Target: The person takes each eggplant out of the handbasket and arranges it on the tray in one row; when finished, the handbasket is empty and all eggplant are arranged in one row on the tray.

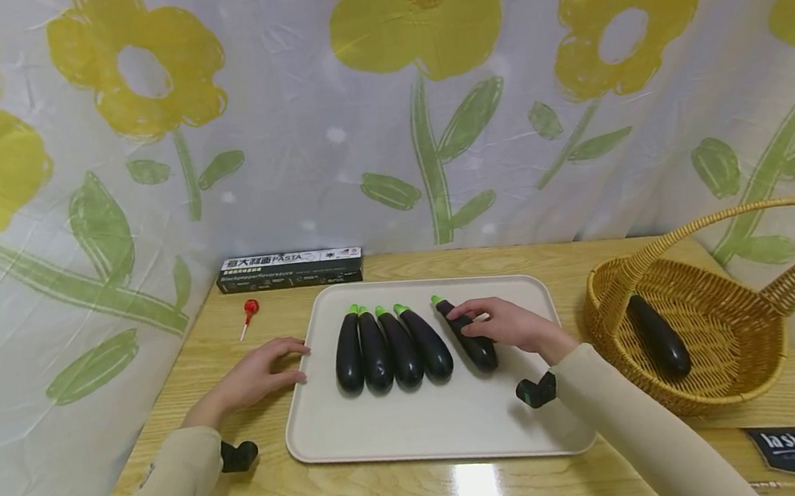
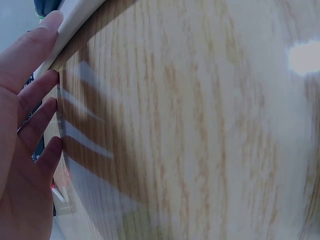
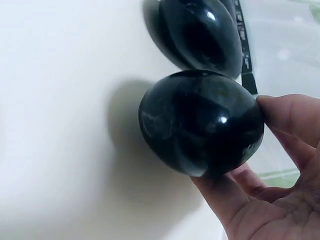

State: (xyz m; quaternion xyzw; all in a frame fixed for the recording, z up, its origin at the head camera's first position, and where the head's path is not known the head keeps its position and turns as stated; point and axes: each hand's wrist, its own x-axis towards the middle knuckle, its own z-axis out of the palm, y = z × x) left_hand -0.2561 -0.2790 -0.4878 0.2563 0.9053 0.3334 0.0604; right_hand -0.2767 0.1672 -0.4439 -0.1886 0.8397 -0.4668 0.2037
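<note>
My right hand pinches a dark eggplant with a green stem end over the right half of a white tray. In the right wrist view, thumb and fingers press the sides of that eggplant, its round end toward the camera. Several more eggplants lie side by side to its left, stems pointing away. My left hand is at the tray's left rim, fingertips right at the edge, fingers loosely bent around nothing. The left wrist view shows this hand above the wood tabletop.
A wicker basket with a tall handle stands on the right, one eggplant inside it. Behind the tray lies a black pasta box; a red lollipop is left of the tray. A flowered curtain hangs behind the table.
</note>
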